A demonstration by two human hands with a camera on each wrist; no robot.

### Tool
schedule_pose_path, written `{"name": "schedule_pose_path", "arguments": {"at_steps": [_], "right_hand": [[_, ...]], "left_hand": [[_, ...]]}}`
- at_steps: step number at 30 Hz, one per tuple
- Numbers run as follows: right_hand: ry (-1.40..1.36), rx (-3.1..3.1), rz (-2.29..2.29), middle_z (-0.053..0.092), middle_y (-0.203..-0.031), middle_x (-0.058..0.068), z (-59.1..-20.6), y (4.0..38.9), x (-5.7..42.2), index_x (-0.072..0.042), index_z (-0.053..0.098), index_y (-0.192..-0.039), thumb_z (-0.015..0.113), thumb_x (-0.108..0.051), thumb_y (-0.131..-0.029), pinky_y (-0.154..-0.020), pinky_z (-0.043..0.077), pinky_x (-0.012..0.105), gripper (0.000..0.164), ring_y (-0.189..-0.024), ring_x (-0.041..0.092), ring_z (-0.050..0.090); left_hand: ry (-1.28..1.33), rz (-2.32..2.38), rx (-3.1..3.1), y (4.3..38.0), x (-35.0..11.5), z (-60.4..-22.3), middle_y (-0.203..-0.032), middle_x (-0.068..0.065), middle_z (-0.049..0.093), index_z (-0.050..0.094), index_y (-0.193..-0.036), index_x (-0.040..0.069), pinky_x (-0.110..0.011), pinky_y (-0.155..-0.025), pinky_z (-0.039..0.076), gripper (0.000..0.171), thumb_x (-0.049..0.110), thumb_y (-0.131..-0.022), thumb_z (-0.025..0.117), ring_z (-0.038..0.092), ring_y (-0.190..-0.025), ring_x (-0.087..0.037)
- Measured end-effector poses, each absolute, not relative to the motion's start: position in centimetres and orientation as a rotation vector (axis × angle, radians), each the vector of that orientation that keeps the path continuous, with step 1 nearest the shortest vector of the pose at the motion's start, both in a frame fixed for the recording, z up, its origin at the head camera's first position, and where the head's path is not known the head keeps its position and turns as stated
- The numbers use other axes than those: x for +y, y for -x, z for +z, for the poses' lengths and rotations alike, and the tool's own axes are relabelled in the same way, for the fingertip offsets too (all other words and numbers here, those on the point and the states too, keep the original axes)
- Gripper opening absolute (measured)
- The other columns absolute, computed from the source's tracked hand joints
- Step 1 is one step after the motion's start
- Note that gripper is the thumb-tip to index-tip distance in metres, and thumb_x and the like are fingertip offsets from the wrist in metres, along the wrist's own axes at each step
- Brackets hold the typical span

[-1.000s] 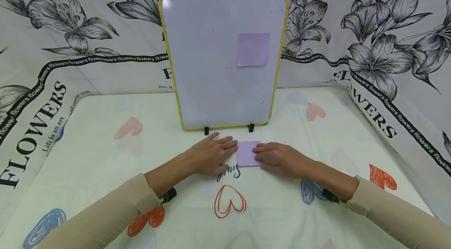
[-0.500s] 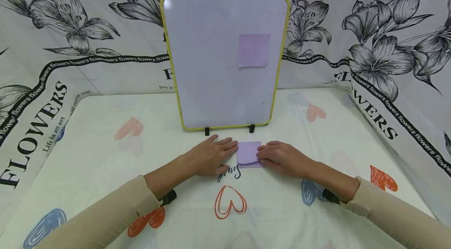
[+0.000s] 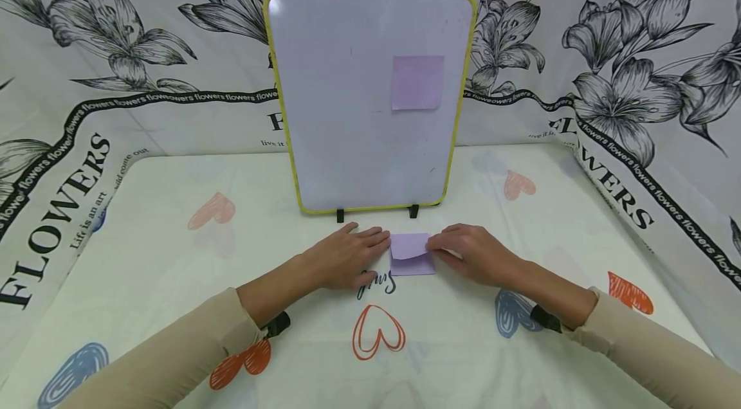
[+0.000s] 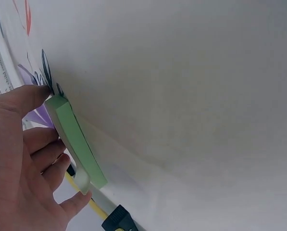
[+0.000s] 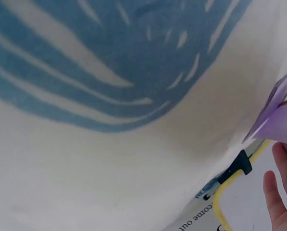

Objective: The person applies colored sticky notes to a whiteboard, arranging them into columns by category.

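Note:
A purple sticky-note pad lies on the cloth between both hands. Its top sheet, a sticky note, is lifted and curls back along the near side. My right hand pinches that sheet at its right edge; in the right wrist view the note bends away from the pad. My left hand rests flat with fingers spread, fingertips at the pad's left edge. In the left wrist view, the thick edge of a green pad shows between thumb and fingers; the hand hides it from the head view.
A yellow-framed whiteboard stands just behind the hands on small black feet. One purple sticky note is stuck on its upper right. A white cloth printed with hearts covers the table, and a floral cloth hangs behind.
My right hand has lifted the top sheet's near edge and drawn it back toward the whiteboard, exposing more of the purple layer underneath. My left hand has stayed in place.

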State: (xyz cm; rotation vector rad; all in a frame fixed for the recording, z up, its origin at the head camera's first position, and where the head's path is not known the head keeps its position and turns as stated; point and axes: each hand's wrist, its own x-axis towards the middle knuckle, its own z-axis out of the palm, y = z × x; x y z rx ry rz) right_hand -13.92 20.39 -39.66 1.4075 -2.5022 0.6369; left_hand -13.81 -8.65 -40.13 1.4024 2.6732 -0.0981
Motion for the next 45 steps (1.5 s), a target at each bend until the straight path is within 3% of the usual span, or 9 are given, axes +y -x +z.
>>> {"name": "schedule_pose_path", "arguments": {"at_steps": [11, 22, 27, 32, 36, 45], "right_hand": [[-1.364, -2.510, 0.603, 0.076, -0.097, 0.002, -38.2, 14.4, 20.2, -0.006, 0.077, -0.099, 0.081, 0.004, -0.076, -0.078, 0.058, 0.037, 0.026, -0.089, 0.018, 0.071], [-1.300, -2.155, 0.512, 0.076, -0.095, 0.007, -35.2, 16.7, 20.2, -0.003, 0.074, -0.096, 0.081, 0.012, -0.069, -0.079, 0.058, 0.044, 0.031, -0.085, 0.024, 0.072], [-1.273, -2.063, 0.456, 0.075, -0.103, 0.014, -34.3, 17.1, 20.0, 0.001, 0.074, -0.102, 0.078, 0.010, -0.075, -0.082, 0.057, 0.047, 0.029, -0.093, 0.028, 0.073], [-1.244, -1.914, 0.427, 0.074, -0.105, 0.017, -33.7, 17.6, 19.4, 0.004, 0.075, -0.104, 0.066, 0.000, -0.092, -0.083, 0.056, 0.049, 0.015, -0.096, 0.032, 0.072], [-1.199, -1.819, 0.438, 0.074, -0.105, 0.017, -33.3, 18.2, 18.8, 0.004, 0.075, -0.104, 0.060, -0.004, -0.098, -0.084, 0.055, 0.049, 0.018, -0.097, 0.032, 0.072], [-1.137, -1.788, 0.385, 0.075, -0.104, 0.015, -33.3, 19.3, 17.9, 0.002, 0.075, -0.105, 0.069, 0.008, -0.086, -0.086, 0.056, 0.044, 0.021, -0.097, 0.029, 0.072]], "left_hand": [[-1.415, -0.099, 2.674, 13.8, -8.7, -40.1, -0.153, -0.006, 0.045, 0.046, -0.149, 0.007, -0.051, -0.109, 0.037, 0.062, 0.040, -0.098, 0.055, 0.041, -0.142, -0.022], [-1.438, -0.116, 2.677, 13.7, -8.7, -39.9, -0.153, -0.008, 0.046, 0.047, -0.148, 0.006, -0.052, -0.108, 0.038, 0.061, 0.040, -0.098, 0.055, 0.042, -0.141, -0.023], [-1.428, -0.120, 2.672, 13.8, -8.7, -39.9, -0.153, -0.007, 0.045, 0.047, -0.148, 0.006, -0.052, -0.108, 0.038, 0.061, 0.039, -0.098, 0.056, 0.042, -0.141, -0.023], [-1.442, -0.142, 2.673, 13.8, -8.6, -39.8, -0.153, -0.007, 0.046, 0.048, -0.148, 0.006, -0.051, -0.108, 0.038, 0.060, 0.039, -0.098, 0.055, 0.042, -0.141, -0.023], [-1.452, -0.161, 2.681, 14.0, -8.5, -39.4, -0.152, -0.007, 0.046, 0.048, -0.147, 0.006, -0.051, -0.108, 0.039, 0.060, 0.038, -0.098, 0.056, 0.042, -0.141, -0.022], [-1.429, -0.099, 2.828, 15.7, -7.9, -36.2, -0.150, -0.009, 0.049, 0.051, -0.145, 0.006, -0.053, -0.108, 0.038, 0.057, 0.034, -0.097, 0.060, 0.043, -0.140, -0.024]]}}
